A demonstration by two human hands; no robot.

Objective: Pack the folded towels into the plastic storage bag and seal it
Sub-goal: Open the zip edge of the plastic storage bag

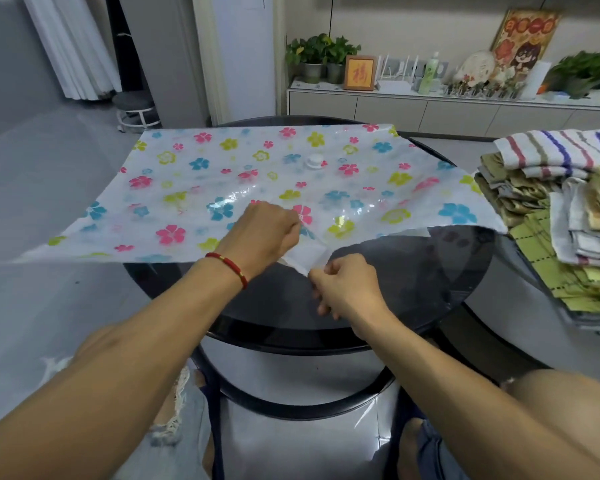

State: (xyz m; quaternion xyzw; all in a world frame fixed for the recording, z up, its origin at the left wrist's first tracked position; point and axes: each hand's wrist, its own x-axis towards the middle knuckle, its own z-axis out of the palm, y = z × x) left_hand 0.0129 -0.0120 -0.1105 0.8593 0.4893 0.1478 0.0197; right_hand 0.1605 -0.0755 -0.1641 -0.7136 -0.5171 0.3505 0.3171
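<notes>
Left hand (267,233), red cord bracelet (227,268) on its wrist, is fisted on the near edge of the flowered plastic storage bag (257,178), which lies spread flat across the dark round counter (395,292) with its white valve cap (313,161) facing up. Just beside it, right hand (347,285) pinches the same near edge, fingers curled tight on the clear plastic. Over on the far right the folded towels (561,216) sit stacked in a heap, striped one on top, just beside the bag's right corner.
</notes>
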